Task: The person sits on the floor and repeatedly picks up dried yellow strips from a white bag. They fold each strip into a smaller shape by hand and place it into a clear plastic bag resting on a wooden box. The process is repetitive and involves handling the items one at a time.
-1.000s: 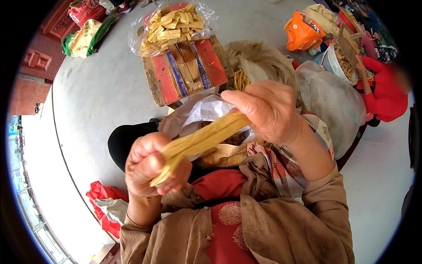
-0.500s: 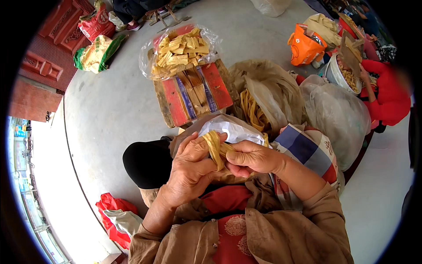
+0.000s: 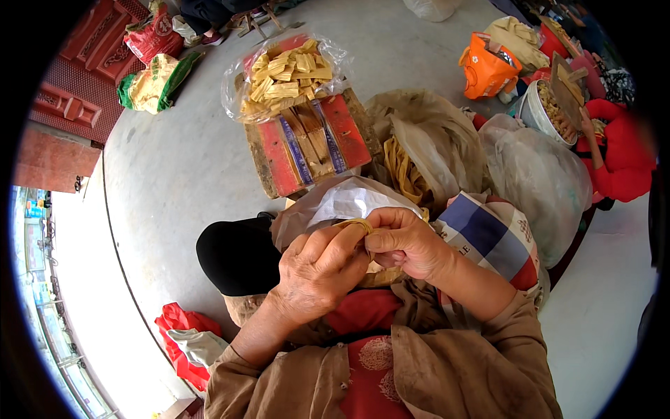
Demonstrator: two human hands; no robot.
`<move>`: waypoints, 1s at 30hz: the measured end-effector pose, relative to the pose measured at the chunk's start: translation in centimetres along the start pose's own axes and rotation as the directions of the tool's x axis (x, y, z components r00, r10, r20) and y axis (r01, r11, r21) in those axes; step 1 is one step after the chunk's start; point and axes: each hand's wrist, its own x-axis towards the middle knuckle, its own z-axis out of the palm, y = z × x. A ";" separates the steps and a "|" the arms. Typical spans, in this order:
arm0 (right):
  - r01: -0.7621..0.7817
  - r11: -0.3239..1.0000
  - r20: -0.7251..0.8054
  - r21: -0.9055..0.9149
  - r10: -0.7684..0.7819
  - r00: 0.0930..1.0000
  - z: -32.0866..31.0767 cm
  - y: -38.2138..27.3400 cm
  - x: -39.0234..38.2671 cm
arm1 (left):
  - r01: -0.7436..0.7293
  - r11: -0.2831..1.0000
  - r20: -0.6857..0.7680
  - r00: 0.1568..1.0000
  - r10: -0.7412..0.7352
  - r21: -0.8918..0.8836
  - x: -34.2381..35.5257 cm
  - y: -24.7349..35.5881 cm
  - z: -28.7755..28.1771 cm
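Over my lap, my left hand [image 3: 319, 271] and my right hand [image 3: 410, 244] meet with a flat, yellow, fibrous-looking strip [image 3: 362, 223] between them. The strip is bent into a tight loop over the left fingers. At its right side, the thumb and forefinger of my right hand pinch it. Most of the strip is hidden behind the knuckles. Beneath and beyond the hands lies a whitish plastic bag [image 3: 345, 200]. Longer yellow strips [image 3: 405, 171] hang inside a cloudy plastic bag [image 3: 443, 133] to the right.
Ahead stands a low red wooden stool [image 3: 279, 157] with a grooved middle. On it, clear plastic holds a pile of short yellow folded pieces [image 3: 293, 73]. A checked cloth bag [image 3: 488, 227] sits by my right arm. Farther right, a person in red works beside a white bucket [image 3: 530, 112].
My hands have drawn closer together, and the left has turned knuckles up. The strip's loop, large and open before, is now tighter and mostly covered by fingers.
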 end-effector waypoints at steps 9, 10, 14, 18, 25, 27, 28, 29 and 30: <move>0.164 0.953 0.142 -0.254 -0.131 0.981 1.3 -1.2 0.0 | 0.203 0.965 -0.417 0.901 -0.117 0.166 -0.4 -0.4 1.8; 0.184 0.912 0.151 -0.366 -0.136 0.979 1.2 -1.7 0.2 | 0.172 0.959 -0.398 0.915 -0.071 0.225 -0.4 -0.8 1.5; 0.116 0.868 0.005 -0.483 -0.129 0.992 0.2 -0.9 0.5 | 0.257 0.957 -0.189 0.954 -0.231 0.132 -0.8 -0.4 1.7; 0.083 0.910 -0.155 -0.406 -0.158 0.975 -0.1 -0.1 0.3 | 0.273 0.944 -0.209 0.928 -0.309 -0.187 -2.2 -1.4 2.5; 0.141 0.930 -0.128 -0.338 -0.194 0.973 -0.8 1.0 1.2 | 0.156 0.986 -0.142 0.979 -0.146 0.061 -2.5 0.5 2.3; 0.114 0.960 -0.084 -0.256 -0.139 0.987 -0.9 0.9 1.0 | 0.194 0.977 -0.193 0.959 -0.208 -0.092 -2.7 0.3 2.9; 0.090 0.979 -0.048 -0.183 -0.101 0.994 -0.9 0.7 0.8 | 0.223 0.956 -0.209 0.942 -0.262 -0.193 -3.0 -0.1 3.3; 0.066 0.992 -0.010 -0.108 -0.067 0.998 -0.9 0.6 0.7 | 0.245 0.925 -0.218 0.924 -0.314 -0.291 -3.2 -0.3 3.6; 0.062 0.991 0.027 -0.122 -0.060 0.998 -1.0 0.6 0.8 | 0.273 0.884 -0.191 0.912 -0.363 -0.379 -3.4 0.0 3.7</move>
